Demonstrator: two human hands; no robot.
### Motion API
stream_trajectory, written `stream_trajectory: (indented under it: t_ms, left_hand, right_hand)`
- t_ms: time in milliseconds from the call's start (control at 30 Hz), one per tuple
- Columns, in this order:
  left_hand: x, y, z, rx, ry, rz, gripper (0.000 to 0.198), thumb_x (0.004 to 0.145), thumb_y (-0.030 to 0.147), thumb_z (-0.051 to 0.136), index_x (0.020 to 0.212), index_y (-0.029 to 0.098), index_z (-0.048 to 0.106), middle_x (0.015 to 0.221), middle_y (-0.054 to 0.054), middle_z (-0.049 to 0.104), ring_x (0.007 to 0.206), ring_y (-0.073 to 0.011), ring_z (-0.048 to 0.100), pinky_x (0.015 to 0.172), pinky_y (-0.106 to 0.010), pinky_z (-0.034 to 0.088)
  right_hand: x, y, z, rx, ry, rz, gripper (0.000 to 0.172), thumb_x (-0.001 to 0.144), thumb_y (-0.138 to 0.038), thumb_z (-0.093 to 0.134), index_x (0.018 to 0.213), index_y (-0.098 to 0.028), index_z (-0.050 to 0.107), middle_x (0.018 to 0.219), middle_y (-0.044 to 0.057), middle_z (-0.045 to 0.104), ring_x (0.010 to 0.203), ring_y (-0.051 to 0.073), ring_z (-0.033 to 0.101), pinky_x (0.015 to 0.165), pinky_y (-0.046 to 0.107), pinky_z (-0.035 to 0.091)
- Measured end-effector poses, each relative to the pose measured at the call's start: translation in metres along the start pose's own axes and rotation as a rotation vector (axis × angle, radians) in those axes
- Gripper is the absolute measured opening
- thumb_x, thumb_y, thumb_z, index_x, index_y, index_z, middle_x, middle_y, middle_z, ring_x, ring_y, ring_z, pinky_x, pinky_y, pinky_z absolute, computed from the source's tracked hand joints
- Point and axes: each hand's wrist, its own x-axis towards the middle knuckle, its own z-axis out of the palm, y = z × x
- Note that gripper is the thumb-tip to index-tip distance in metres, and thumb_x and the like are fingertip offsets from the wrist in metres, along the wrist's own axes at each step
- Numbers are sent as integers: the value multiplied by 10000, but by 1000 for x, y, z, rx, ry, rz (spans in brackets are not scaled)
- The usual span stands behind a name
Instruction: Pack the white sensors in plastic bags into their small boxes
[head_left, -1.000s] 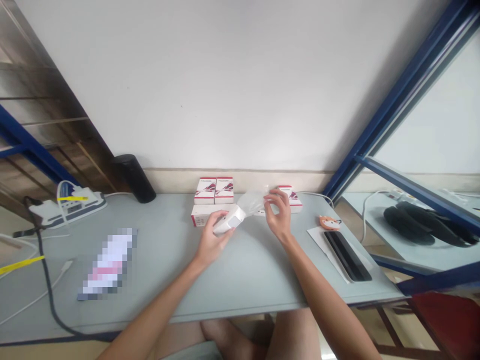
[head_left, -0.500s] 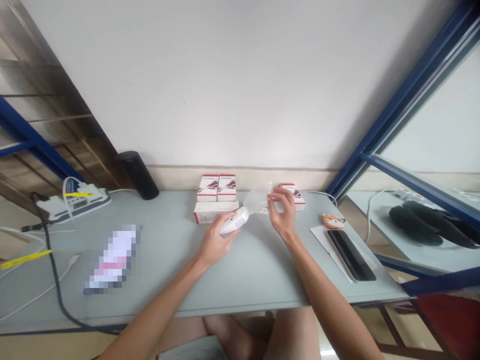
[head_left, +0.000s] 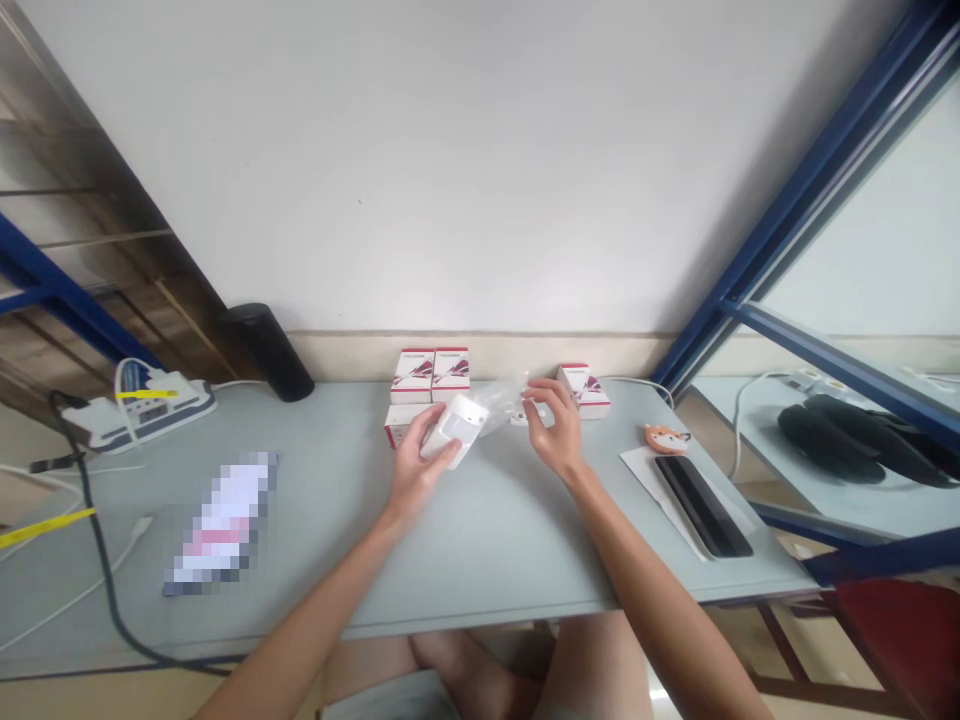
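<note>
My left hand (head_left: pixel 415 462) is closed around a white motion sensor (head_left: pixel 456 428) with a greyish window, held tilted above the table. A clear plastic bag (head_left: pixel 499 405) stretches from the sensor's upper right towards my right hand (head_left: pixel 556 425). That hand pinches the bag's far end between thumb and fingertips. Behind my left hand, two red-and-white boxes (head_left: pixel 412 375) stand side by side, with a longer white box (head_left: pixel 397 424) in front, partly hidden. A small white object (head_left: pixel 519 418) lies beneath the bag, mostly covered.
Another red-and-white box (head_left: pixel 583 390) sits behind my right hand. On the right lie a black phone (head_left: pixel 703 505), white paper (head_left: pixel 637 470) and an orange animal-shaped item (head_left: pixel 666 438). To the left are a black cylinder (head_left: pixel 270 350), a power strip (head_left: pixel 150 408), cables and a blurred-out item (head_left: pixel 221 525).
My left hand has moved slightly left and turned the sensor so its window side shows more. The bag now stretches lower, and my right hand has shifted slightly left.
</note>
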Motion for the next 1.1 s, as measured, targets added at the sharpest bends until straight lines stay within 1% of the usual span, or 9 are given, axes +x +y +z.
stream_trajectory:
  t_ms: [167, 333, 467, 533, 667, 767, 833, 933, 1100]
  left_hand:
    - [4, -4, -2, -114, -24, -64, 727, 788, 397, 850, 1443, 237, 577, 1518, -107, 583, 1422, -340, 529, 1129, -406, 467]
    - [3, -6, -2, -38, -69, -77, 782, 753, 413, 864, 1447, 240, 548, 1498, -118, 590, 1392, -359, 556, 1074, -414, 519]
    - [-1, -1, -1, 22, -213, -86, 755, 770, 416, 842, 1435, 236, 534, 1456, -135, 621, 1302, -349, 625, 979, -403, 573]
    - [-3, -2, 0, 34, -260, -102, 760, 789, 415, 826, 1456, 239, 505, 1398, -139, 659, 1226, -337, 672, 911, -391, 596]
    - [-6, -7, 3, 126, -222, 17, 682, 815, 374, 806, 1426, 235, 539, 1465, -136, 611, 1334, -329, 609, 1046, -415, 545]
    - [-8, -11, 4, 215, -187, 109, 616, 855, 341, 775, 1421, 240, 554, 1490, -124, 590, 1378, -310, 576, 1142, -436, 481]
    - [-10, -13, 4, 247, -187, 142, 595, 879, 330, 752, 1431, 243, 547, 1492, -120, 589, 1386, -299, 570, 1164, -436, 463]
    - [-11, -15, 3, 275, -178, 164, 593, 899, 321, 731, 1451, 244, 529, 1488, -120, 593, 1384, -292, 575, 1154, -424, 476]
    - [-11, -17, 4, 389, -166, 213, 570, 912, 322, 726, 1447, 266, 539, 1466, -106, 613, 1344, -284, 604, 1136, -422, 492]
  right_hand:
    - [-3, -4, 4, 44, -85, 33, 182, 983, -244, 585, 1134, -279, 679, 1191, 87, 670, 1084, 232, 680, 895, 403, 596]
    - [-5, -9, 5, 29, -119, 42, 178, 992, -265, 579, 1143, -272, 673, 1224, 90, 676, 1112, 233, 670, 933, 402, 579]
    - [-5, -10, 7, -1, -98, 52, 190, 985, -249, 582, 1154, -268, 665, 1264, 96, 661, 1183, 242, 650, 1018, 423, 542]
    - [-6, -10, 7, -15, -91, 45, 267, 957, -208, 583, 1210, -269, 644, 1302, 104, 634, 1214, 253, 631, 1042, 446, 531]
    - [-8, -13, 4, -45, -33, -15, 425, 891, -153, 570, 1299, -269, 595, 1357, 130, 569, 1262, 290, 589, 1053, 512, 518]
    - [-10, -21, 3, -28, -72, -82, 301, 921, -190, 586, 1206, -267, 644, 1218, 118, 615, 1135, 277, 633, 992, 485, 538]
    - [-11, -27, 6, 22, -195, -103, 198, 961, -228, 593, 1142, -262, 666, 1107, 96, 655, 1019, 247, 653, 926, 431, 549]
    - [-14, -30, 13, 111, -340, -56, 145, 1015, -272, 565, 1120, -248, 662, 1045, 72, 693, 894, 201, 654, 834, 363, 549]
    - [-15, -23, 20, 102, -299, -17, 139, 1034, -286, 547, 1030, -242, 679, 973, 63, 708, 887, 197, 659, 800, 342, 532]
